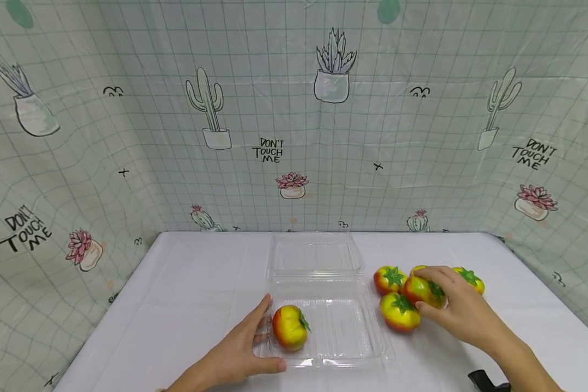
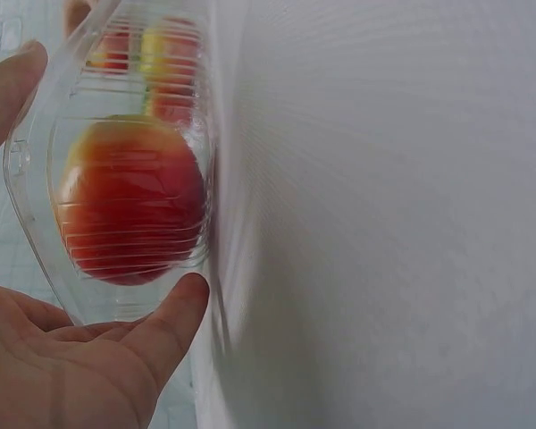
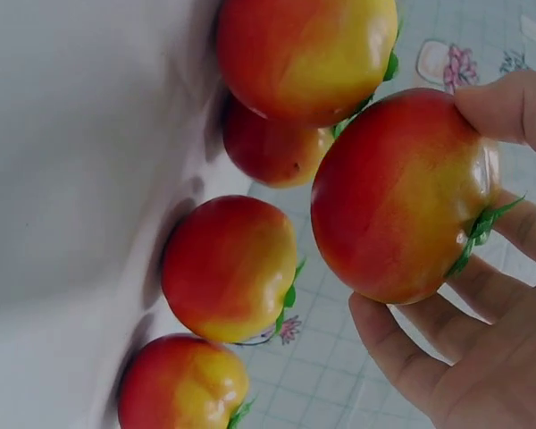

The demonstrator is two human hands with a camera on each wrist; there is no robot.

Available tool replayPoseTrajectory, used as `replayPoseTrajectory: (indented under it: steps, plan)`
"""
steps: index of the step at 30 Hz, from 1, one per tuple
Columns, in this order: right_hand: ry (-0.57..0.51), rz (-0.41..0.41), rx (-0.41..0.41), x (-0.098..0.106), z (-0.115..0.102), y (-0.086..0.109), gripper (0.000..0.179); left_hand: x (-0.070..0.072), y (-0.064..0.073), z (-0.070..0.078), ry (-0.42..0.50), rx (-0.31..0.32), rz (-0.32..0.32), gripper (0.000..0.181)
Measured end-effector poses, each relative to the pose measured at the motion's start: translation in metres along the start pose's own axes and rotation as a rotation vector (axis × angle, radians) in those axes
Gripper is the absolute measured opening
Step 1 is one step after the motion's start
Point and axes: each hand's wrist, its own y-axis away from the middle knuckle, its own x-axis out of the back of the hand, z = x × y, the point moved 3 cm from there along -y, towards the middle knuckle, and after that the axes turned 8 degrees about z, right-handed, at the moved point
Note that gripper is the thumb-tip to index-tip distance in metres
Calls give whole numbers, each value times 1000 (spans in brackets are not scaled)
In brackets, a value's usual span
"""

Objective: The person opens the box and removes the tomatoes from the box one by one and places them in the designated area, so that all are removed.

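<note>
In the head view my right hand [image 1: 463, 305] grips a red-and-yellow tomato [image 1: 421, 290] with a green star-shaped leaf top. The right wrist view shows this tomato [image 3: 402, 201] between thumb and fingers, above the table. More tomatoes lie close around it, including one at the front [image 1: 399, 312]. My left hand [image 1: 237, 348] is spread at the left side of a clear plastic clamshell box [image 1: 343, 326], thumb near its front corner. Inside the box, at the left, one tomato [image 1: 290, 328] lies tipped sideways. Through the box wall, the left wrist view shows that tomato [image 2: 134, 201].
The box's lid [image 1: 316, 253] lies folded back behind the base. Another tomato [image 1: 469, 279] lies beyond the right hand. A black object [image 1: 487, 381] is at the front right edge. A patterned cloth [image 1: 323, 125] surrounds the white table [image 1: 196, 283].
</note>
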Motion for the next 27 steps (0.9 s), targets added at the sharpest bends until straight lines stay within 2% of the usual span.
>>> replayPoseTrajectory:
  steps: [6, 14, 23, 27]
  plan:
    - [37, -35, -40, 2, 6, 3, 55, -1, -1, -1, -3, -2, -4, 112]
    - [70, -50, -38, 7, 13, 2, 54, 0, 0, -1, -3, -16, -4, 114]
    - [109, -160, -106, 5, 20, 1, 52, 0, 0, -1, -3, -22, -1, 113]
    - [126, -195, -98, 3, 23, 3, 51, 0, 0, -1, -5, -24, 1, 113]
